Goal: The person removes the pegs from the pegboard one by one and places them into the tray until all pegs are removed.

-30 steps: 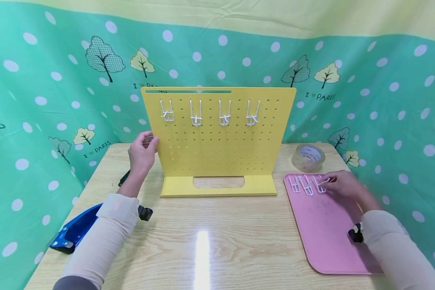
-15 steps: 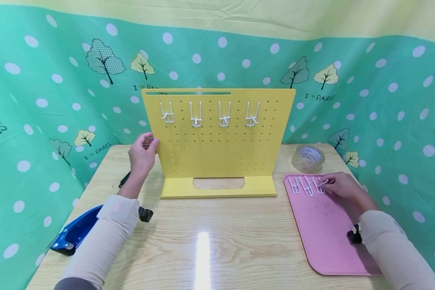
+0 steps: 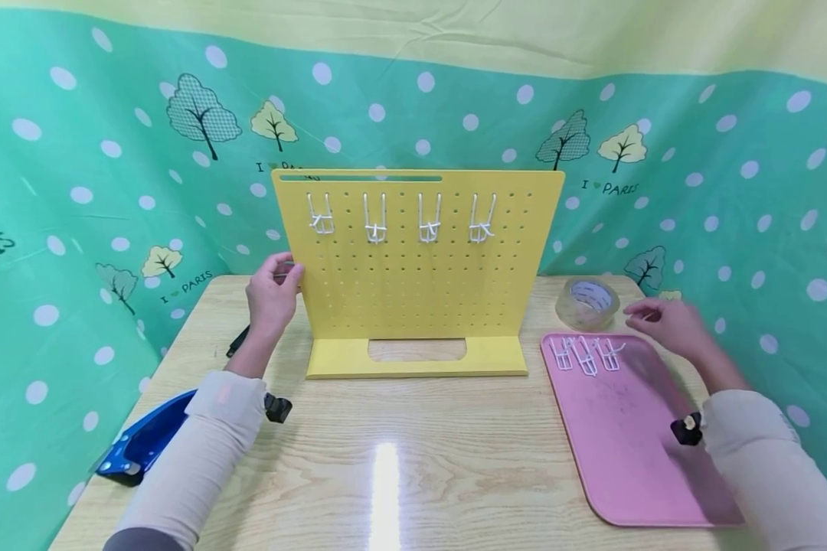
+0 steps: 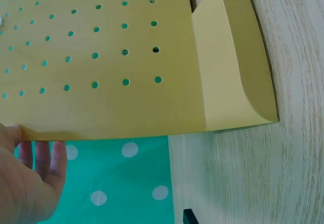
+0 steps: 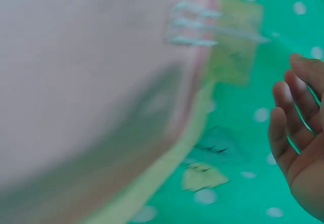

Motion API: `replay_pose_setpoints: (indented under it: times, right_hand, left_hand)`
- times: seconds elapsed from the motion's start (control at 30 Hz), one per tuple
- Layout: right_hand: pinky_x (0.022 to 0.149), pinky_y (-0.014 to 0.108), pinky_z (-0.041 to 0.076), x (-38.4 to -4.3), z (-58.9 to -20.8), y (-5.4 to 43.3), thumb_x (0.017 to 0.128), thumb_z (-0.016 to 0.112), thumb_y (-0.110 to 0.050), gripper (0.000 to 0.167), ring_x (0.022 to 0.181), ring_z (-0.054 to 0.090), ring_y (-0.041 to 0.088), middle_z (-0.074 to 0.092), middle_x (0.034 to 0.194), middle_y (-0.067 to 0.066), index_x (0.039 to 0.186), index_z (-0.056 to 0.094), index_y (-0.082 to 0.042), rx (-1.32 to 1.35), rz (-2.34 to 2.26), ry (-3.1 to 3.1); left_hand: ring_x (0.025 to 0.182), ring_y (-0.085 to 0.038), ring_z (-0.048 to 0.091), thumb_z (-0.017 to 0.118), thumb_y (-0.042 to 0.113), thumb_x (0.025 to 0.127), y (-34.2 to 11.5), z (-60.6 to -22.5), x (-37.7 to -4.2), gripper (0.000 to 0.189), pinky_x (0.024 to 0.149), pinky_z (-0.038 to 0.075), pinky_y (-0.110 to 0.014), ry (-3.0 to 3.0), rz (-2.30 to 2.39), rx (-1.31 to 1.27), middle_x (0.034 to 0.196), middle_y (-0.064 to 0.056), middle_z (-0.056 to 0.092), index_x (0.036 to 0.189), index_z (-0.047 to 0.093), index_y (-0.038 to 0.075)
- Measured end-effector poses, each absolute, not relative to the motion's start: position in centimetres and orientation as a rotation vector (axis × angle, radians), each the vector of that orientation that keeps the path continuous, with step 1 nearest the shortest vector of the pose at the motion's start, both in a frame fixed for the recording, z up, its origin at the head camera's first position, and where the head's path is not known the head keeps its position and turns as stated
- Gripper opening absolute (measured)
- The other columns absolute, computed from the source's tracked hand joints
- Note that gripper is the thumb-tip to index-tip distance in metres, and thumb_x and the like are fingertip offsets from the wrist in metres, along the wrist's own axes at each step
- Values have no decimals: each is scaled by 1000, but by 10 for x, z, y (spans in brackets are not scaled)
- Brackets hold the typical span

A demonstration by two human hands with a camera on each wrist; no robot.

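Observation:
A yellow pegboard (image 3: pixel 413 283) stands upright on the table, with several white wire hooks (image 3: pixel 429 220) in a row along its upper part. My left hand (image 3: pixel 274 295) pinches the board's left edge; in the left wrist view the thumb is at the front and the fingers (image 4: pixel 56 158) are behind. Three more white wire hooks (image 3: pixel 587 358) lie side by side at the far end of the pink tray (image 3: pixel 627 451). My right hand (image 3: pixel 671 325) hovers past the tray's far right corner, fingers loosely bent and holding nothing.
A roll of clear tape (image 3: pixel 586 304) sits behind the tray. On the left a blue object (image 3: pixel 145 440) with white spots is partly hidden by the left forearm. A small black item (image 3: pixel 237 342) lies behind that arm. Green dotted cloth (image 3: pixel 413 122) encloses the table.
My right hand has let go of the rightmost hook on the tray and moved up and right. The left hand stays at the board's edge.

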State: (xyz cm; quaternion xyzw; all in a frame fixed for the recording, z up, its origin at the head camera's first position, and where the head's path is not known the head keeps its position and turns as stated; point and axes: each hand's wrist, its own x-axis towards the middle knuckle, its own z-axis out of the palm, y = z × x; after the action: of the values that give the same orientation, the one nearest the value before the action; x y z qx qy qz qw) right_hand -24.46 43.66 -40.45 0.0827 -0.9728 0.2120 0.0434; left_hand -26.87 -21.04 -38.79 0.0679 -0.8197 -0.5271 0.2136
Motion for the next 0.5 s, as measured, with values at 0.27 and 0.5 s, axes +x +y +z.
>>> replay_pose_setpoints:
  times: [0.27, 0.5]
  right_hand:
    - [60, 18, 48, -248, -350, 380, 97, 70, -23, 27, 89, 59, 25, 72, 99, 16, 116, 72, -5, 188, 674, -2786]
    - [63, 2, 42, -261, -331, 333, 94, 74, -19, 21, 79, 55, -5, 75, 97, 12, 112, 75, -8, 325, 698, -2599]
  left_hand:
    - [96, -14, 66, 62, 22, 103, -210, -387, -269, 33, 75, 63, -12, -2260, -1472, 173, 121, -17, 71, 132, 63, 7]
    - [96, -15, 66, 62, 23, 103, -211, -388, -269, 33, 80, 65, -21, -2265, -1477, 188, 121, -16, 71, 132, 63, 8]
